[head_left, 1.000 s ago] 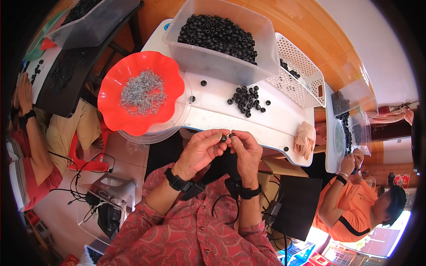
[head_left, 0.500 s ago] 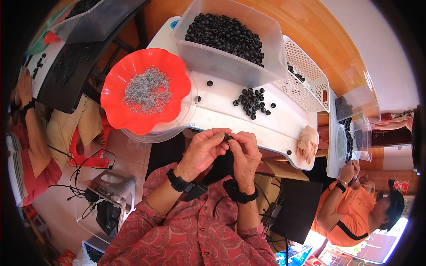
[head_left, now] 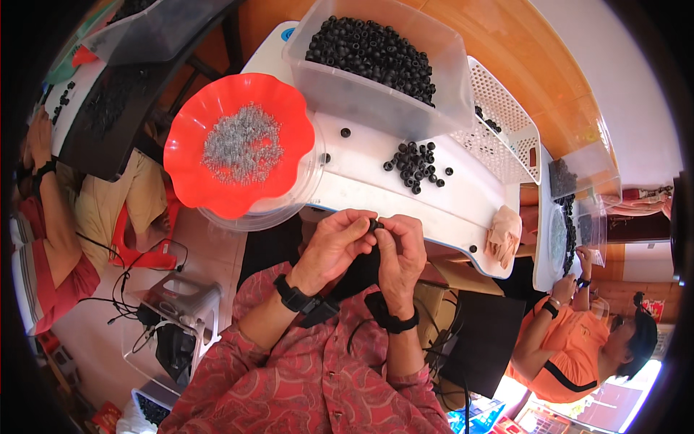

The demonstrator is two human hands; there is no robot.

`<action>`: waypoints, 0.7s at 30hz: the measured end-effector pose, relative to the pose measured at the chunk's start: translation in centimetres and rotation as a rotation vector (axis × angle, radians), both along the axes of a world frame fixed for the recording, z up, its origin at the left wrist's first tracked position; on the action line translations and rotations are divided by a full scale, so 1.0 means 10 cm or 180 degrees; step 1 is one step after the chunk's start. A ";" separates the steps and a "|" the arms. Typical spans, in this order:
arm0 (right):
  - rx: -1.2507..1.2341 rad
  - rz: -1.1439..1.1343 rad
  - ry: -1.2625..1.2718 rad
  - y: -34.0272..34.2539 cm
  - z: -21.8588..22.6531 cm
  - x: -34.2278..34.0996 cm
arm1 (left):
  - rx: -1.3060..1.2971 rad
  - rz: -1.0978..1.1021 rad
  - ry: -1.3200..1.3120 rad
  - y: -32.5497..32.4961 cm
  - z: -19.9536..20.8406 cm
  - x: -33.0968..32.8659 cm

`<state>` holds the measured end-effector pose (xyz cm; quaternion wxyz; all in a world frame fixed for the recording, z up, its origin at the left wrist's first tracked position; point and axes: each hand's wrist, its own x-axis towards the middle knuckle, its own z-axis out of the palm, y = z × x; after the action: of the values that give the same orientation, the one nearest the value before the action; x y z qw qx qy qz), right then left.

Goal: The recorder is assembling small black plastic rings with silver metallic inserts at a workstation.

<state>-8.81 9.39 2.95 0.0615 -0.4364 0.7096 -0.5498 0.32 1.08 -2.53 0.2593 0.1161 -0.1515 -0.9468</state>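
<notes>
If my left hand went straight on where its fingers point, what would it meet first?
Likely the small black part your left hand seems to hold, then your right hand; exact depth is hard to judge.

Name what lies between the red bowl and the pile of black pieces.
The head view shows two loose black pieces and the clear dish's rim.

Downward fisheye view from head-height

Near table [head_left: 347, 189]: one red bowl [head_left: 184, 148], one tub [head_left: 376, 108], one basket [head_left: 491, 152]
</notes>
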 end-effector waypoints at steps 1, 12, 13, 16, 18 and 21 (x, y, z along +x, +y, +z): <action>-0.0034 -0.0026 0.0133 -0.01 -0.01 -0.01 | 0.0005 0.0002 -0.0003 0.01 0.00 -0.01; 0.0119 0.0078 0.0833 0.04 0.00 0.00 | -0.0758 0.0094 -0.0911 -0.03 0.14 0.08; 0.0169 0.0106 0.0892 0.04 0.00 0.01 | -0.0763 0.0093 -0.0911 -0.03 0.17 0.10; 0.0193 0.0177 0.0992 0.01 0.04 0.01 | -0.1022 0.0037 -0.1204 -0.03 0.24 0.12; 0.0216 0.0215 0.1063 0.00 0.06 0.02 | -0.0919 0.0105 -0.1205 -0.02 0.30 0.13; 0.0336 0.0261 0.1138 0.00 0.09 0.02 | -0.1204 0.0048 -0.1360 -0.04 0.39 0.15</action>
<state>-8.63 9.41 3.90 -0.0203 -0.5518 0.7187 -0.4226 1.79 0.66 1.38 0.2455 0.2636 -0.3758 -0.8538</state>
